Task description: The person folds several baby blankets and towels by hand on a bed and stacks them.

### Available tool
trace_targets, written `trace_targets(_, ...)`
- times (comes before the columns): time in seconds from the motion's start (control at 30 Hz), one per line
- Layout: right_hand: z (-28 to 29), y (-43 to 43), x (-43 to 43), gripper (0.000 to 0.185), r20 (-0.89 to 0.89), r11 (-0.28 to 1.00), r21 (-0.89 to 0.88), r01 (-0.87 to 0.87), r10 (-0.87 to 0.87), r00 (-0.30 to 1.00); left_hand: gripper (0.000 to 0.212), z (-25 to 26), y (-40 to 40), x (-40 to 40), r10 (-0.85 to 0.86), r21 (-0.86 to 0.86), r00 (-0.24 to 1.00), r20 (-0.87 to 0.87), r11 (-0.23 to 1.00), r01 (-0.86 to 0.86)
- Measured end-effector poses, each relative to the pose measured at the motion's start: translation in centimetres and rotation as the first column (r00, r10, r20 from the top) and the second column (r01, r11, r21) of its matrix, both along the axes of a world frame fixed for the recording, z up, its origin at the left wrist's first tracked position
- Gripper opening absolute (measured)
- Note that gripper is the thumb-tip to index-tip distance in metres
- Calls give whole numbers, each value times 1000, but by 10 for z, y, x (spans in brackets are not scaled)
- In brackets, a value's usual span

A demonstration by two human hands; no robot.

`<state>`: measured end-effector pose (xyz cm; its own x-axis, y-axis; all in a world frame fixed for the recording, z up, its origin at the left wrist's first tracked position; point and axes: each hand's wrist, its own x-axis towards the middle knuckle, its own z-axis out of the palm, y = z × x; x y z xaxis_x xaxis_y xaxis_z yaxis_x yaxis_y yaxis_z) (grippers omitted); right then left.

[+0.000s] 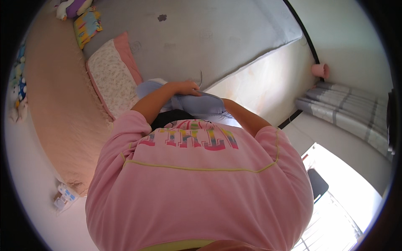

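A light blue cloth item (199, 105), possibly a garment, is bunched in front of my waist at the near edge of the grey mattress (194, 37). My left hand (187, 88) lies across its top edge, fingers curled over the fabric. A thin grey strap or cord (201, 77) rises beside those fingers. My right forearm (243, 115) reaches to the cloth's right end, where the fabric hides my right hand. To the left, a floral pillow or folded quilt with pink edging (110, 69) lies close to the blue cloth.
A pinkish-brown covered headboard or cushion (62, 94) runs along the left. A patterned yellow-blue cushion (88, 26) and a plush toy (73, 8) lie at the upper left. On the right are a pink bin (320, 71), a checked curtain (342, 106) and pale floor (260, 75).
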<state>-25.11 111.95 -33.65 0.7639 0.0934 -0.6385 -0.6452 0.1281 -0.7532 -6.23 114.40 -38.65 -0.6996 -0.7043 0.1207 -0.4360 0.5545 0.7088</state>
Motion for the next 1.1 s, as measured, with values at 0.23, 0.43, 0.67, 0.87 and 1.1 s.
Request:
trace_targets(0.23,11,-27,-76,36,-353,372,546,751,-710,609,34,8,-5,-18,-100,638,978,183,769,-41)
trace_targets(0.43,35,-29,-73,47,-297,952,-256,170,-245,923,25,-25,20,-15,-21,690,973,232,708,-149)
trace_targets(0.67,-57,-11,-95,31,-26,814,-538,221,-278,960,21,-28,20,-37,138,596,930,339,734,-326)
trace_targets(0.87,-85,-12,-67,24,-223,670,-739,72,-343,912,26,-67,19,-41,221,623,905,364,664,-413)
trace_targets(1.1,-86,-38,-9,18,-60,588,-808,-29,-35,998,30,-65,20,-25,268,763,891,366,463,-452)
